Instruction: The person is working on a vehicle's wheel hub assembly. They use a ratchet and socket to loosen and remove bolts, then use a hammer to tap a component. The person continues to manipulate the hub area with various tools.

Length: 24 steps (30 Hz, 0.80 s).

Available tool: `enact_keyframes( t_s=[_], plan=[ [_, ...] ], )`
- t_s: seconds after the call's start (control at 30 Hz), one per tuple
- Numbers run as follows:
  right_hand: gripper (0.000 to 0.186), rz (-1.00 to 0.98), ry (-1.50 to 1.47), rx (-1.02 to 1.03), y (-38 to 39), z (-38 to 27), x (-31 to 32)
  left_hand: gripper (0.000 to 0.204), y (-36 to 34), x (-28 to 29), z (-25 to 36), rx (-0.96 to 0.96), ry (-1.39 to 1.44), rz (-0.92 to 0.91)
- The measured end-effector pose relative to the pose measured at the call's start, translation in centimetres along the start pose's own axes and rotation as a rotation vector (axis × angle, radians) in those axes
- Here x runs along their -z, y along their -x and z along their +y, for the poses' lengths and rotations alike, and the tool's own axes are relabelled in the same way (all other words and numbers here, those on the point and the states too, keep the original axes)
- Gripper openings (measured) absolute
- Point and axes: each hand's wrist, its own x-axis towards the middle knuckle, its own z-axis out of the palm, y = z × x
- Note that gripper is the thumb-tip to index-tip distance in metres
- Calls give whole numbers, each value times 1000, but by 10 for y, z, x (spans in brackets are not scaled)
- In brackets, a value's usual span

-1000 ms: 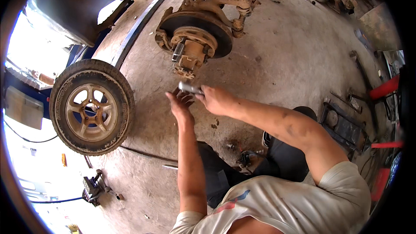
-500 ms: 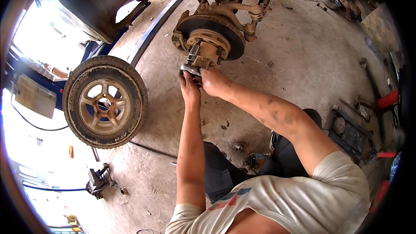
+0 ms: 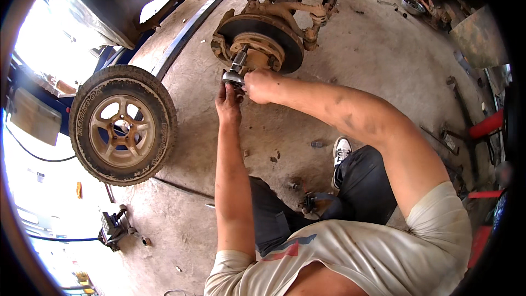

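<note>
Wrench [image 3: 233,78] (shiny); right hand [image 3: 263,85] gripping, left hand [image 3: 229,105] touching.

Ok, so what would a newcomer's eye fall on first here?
Probably the big, dirt-marked wheel with its tyre on the left side. Next, the dark brake disc on the rusty hub, exposed near the top centre. Just below it in the picture, the left hand and right hand meet at a shiny metal tool.

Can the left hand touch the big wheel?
Probably, with a sideways stretch: only floor shows between the left hand and the wheel, though that hand is at the metal tool.
</note>
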Motion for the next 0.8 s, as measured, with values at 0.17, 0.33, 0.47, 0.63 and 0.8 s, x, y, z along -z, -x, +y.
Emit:
enact_keyframes(
  t_s=[0.17, 0.33, 0.47, 0.63, 0.8],
  plan=[
    [43, 69, -89, -34, 2, 8, -15, 50, -13, 22, 18, 20, -232, -77],
    [47, 253, -217, -48, 4, 17, -46, 51, -29, 19, 33, -122, -313, -132],
    [47, 218, -239, -33, 29, 29, -58, 48, -27, 23, 26, -139, -309, -141],
    [50, -23, -199, -102, 68, 49, -60, 50, -41, 27, -4, -144, -150, -130],
    [52, -82, 4, -10, 69, 52, -17, 64, -42, -21, -73, -345, -279, 504]
  ],
)
